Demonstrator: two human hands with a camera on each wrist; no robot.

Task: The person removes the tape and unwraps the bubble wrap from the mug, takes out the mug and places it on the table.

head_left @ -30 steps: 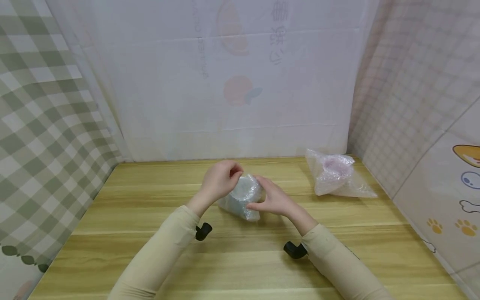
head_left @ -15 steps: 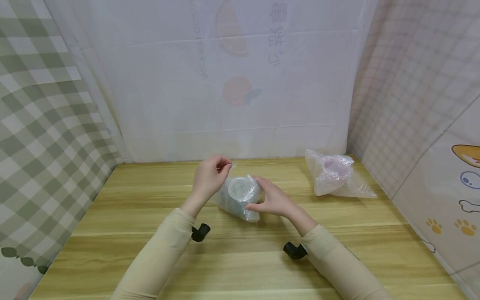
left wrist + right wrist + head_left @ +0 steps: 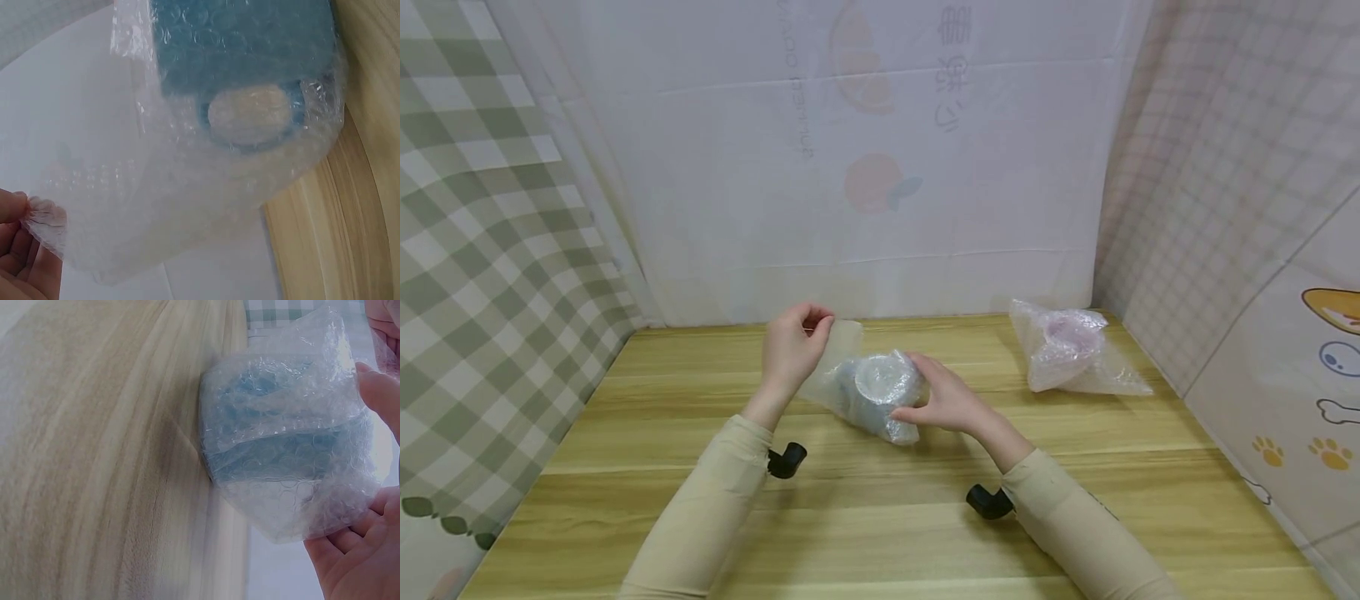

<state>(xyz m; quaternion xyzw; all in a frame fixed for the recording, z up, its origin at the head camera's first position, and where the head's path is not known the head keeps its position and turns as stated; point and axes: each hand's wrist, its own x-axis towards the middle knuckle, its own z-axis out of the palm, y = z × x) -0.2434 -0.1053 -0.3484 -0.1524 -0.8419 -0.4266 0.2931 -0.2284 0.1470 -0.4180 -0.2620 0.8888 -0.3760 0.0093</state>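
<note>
A blue mug (image 3: pixel 244 44) stands on the table, wrapped in clear bubble wrap; its handle shows through the plastic in the left wrist view. My left hand (image 3: pixel 792 352), off to the mug's left, pinches the loose end of the bubble wrap (image 3: pixel 144 206) between thumb and fingers and draws it out as a flap. On the mug's other side, my right hand (image 3: pixel 951 398) grips the wrapped body, thumb in front and fingers behind. In the right wrist view the wrapped mug's base meets the wood, and layers of plastic overlap its side.
A second bubble-wrapped bundle (image 3: pixel 1071 346), pinkish inside, lies at the back right of the wooden table (image 3: pixel 880 525). A white curtain (image 3: pixel 737 208) hangs behind the table, with a green checked cloth (image 3: pixel 497 208) at the left and a patterned one at the right.
My left hand has moved left and slightly up from the mug's rim, pulling the bubble wrap's end out into a wide flap. The right hand and the mug have stayed in place.
</note>
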